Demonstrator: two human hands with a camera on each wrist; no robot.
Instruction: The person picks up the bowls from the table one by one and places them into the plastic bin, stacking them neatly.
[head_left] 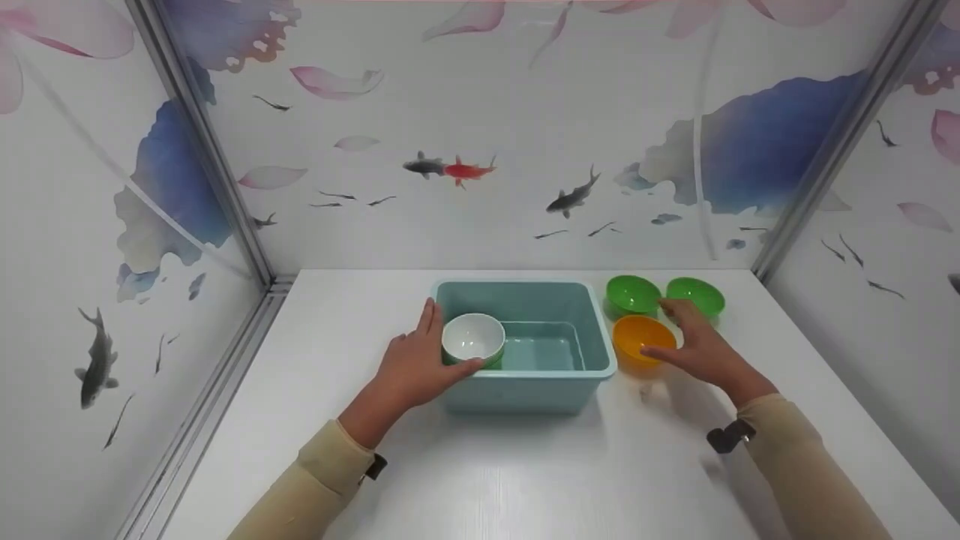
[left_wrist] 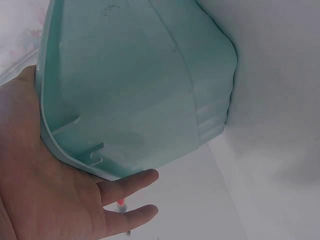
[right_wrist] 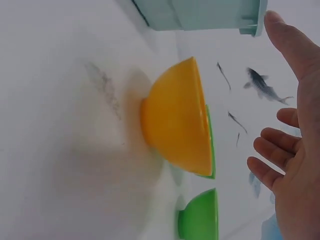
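A pale teal plastic basin [head_left: 525, 396] stands on the white table. My left hand [head_left: 416, 366] rests against its front left corner, fingers straight along the outside and thumb along the front rim. Inside the basin at the left sits a white bowl [head_left: 474, 336], with a green edge [head_left: 495, 362] showing beneath it. To the right of the basin an orange bowl [head_left: 637, 330] stands upright. Over its right side hovers my right hand [head_left: 697, 346], fingers spread and holding nothing; the right wrist view shows it apart from the orange bowl [right_wrist: 175, 117].
Behind the orange bowl stand two green bowls [head_left: 632, 292], one of them farther right [head_left: 701, 294]. White panels [head_left: 487, 232] painted with fish and petals enclose the table [head_left: 480, 472] at the back and sides, with metal posts [head_left: 206, 150] at the corners.
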